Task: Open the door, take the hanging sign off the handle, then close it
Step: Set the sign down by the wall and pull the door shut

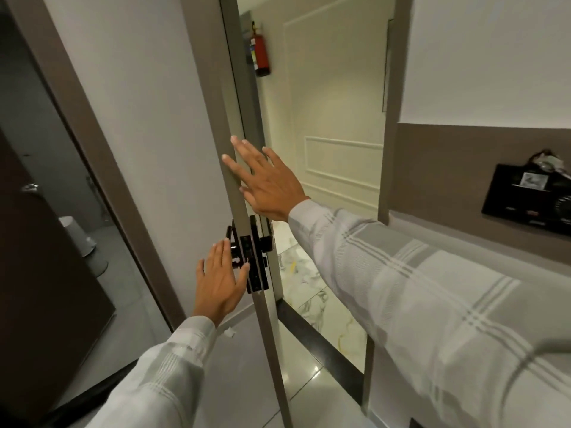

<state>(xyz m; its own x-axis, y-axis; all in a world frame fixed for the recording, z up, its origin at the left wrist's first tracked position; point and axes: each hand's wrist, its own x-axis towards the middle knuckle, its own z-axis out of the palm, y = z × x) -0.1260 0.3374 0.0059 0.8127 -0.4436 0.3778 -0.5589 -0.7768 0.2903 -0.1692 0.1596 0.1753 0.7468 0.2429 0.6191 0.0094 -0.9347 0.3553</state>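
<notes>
Door [173, 149]: ajar, edge-on. Left hand [221, 278]: spread flat at black handle [247, 257], nothing gripped. Right hand [265, 183]: open, fingers on door edge. Hanging sign: not seen; outer handle is best checked, fingers kept clear of frame

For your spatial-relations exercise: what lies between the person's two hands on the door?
In the head view, only bare door edge separates the right hand above from the left hand, which is at the black handle. No sign shows.
</notes>
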